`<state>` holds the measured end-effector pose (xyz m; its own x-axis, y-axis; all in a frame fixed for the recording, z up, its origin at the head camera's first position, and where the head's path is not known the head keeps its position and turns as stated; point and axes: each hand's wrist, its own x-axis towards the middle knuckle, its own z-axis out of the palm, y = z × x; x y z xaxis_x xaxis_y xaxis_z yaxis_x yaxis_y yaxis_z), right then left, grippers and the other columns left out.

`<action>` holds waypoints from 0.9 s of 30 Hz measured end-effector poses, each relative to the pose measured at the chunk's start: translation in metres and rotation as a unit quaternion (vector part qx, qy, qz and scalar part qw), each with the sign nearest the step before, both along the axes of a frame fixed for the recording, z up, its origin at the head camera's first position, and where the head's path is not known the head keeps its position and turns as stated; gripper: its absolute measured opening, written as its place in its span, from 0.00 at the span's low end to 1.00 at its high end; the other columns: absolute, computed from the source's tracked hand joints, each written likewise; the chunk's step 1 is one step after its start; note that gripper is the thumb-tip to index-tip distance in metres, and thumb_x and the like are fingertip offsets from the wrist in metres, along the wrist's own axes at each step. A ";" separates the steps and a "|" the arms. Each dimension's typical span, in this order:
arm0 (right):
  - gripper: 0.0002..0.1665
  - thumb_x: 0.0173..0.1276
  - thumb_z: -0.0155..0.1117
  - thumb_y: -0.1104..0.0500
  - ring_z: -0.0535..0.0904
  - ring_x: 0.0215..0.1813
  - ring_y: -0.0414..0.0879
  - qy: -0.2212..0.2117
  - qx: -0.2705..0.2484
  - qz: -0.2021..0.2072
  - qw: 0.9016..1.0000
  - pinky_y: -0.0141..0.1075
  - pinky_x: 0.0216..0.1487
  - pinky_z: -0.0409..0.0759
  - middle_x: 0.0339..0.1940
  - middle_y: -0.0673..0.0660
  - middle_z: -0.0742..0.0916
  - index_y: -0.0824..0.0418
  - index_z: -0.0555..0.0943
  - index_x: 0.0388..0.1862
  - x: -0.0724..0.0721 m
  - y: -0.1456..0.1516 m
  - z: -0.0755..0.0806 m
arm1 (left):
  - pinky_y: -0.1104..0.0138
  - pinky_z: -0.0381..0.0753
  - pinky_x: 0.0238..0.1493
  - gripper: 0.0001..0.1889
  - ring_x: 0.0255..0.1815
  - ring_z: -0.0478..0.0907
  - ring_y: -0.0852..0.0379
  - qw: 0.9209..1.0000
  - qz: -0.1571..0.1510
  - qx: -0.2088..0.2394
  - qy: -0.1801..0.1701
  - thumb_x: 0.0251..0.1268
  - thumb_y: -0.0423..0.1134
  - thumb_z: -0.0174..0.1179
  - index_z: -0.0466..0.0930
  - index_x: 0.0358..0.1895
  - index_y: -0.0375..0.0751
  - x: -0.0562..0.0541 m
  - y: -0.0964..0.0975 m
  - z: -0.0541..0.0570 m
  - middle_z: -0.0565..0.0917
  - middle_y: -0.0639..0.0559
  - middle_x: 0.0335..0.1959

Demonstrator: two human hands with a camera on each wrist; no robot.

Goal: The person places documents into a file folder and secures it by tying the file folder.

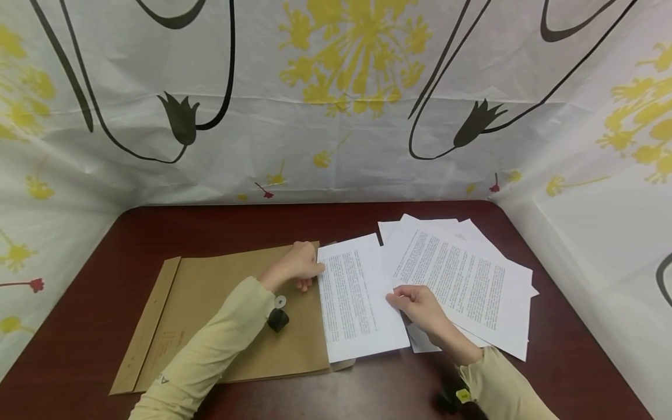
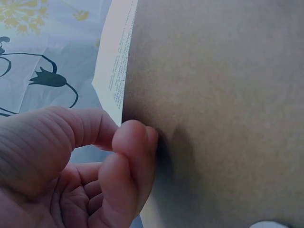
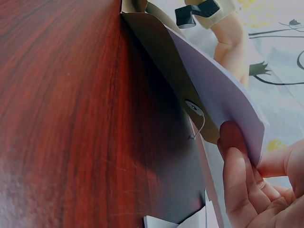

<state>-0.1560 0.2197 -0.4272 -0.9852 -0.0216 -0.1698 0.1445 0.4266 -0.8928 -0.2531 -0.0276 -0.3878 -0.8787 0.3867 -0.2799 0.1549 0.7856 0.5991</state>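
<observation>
A brown paper envelope [image 1: 210,286] lies flat with its opening to the right. My left hand [image 1: 299,262] pinches the far part of the opening's edge; the left wrist view has thumb and fingertips at the brown edge [image 2: 142,85]. A stack of printed sheets [image 1: 357,309] sticks out of the opening, its left part hidden inside. My right hand [image 1: 420,306] grips the stack's right edge, thumb on top. In the right wrist view the stack [image 3: 218,80] bends upward above the envelope's flap [image 3: 161,52], which carries a round string button [image 3: 194,107].
More printed sheets [image 1: 457,280] lie fanned in a loose pile right of the stack, partly under its right edge. The dark red table [image 1: 252,224] meets a patterned cloth wall [image 1: 336,146] at the back, with cloth at both sides.
</observation>
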 end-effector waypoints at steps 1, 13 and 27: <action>0.10 0.66 0.57 0.62 0.77 0.21 0.44 -0.001 -0.003 -0.001 1.000 0.32 0.20 0.74 0.22 0.56 0.84 0.69 0.80 0.32 0.000 0.000 0.000 | 0.68 0.75 0.12 0.21 0.05 0.71 0.60 1.000 0.001 0.001 0.001 0.60 0.31 0.53 0.68 0.07 0.37 0.000 0.000 0.000 0.75 0.48 0.06; 0.08 0.64 0.60 0.65 0.75 0.17 0.44 0.031 -0.040 0.054 0.997 0.32 0.17 0.74 0.16 0.55 0.81 0.71 0.78 0.29 -0.001 -0.014 -0.004 | 0.69 0.75 0.12 0.21 0.04 0.71 0.61 1.000 -0.006 0.003 0.011 0.60 0.32 0.53 0.70 0.07 0.36 -0.001 -0.001 -0.004 0.75 0.48 0.05; 0.06 0.60 0.64 0.67 0.66 0.10 0.40 0.087 -0.060 0.046 0.993 0.28 0.13 0.64 0.10 0.52 0.73 0.70 0.78 0.32 -0.003 -0.037 -0.008 | 0.70 0.73 0.11 0.22 0.05 0.72 0.60 1.000 -0.001 0.003 0.009 0.61 0.32 0.53 0.70 0.07 0.36 -0.002 0.000 -0.007 0.75 0.48 0.06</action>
<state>-0.1587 0.1828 -0.4348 -0.9925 -0.1219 0.0122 -0.0509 0.3201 -0.9460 -0.2549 -0.0281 -0.3948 -0.8829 0.3896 -0.2621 0.1667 0.7820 0.6006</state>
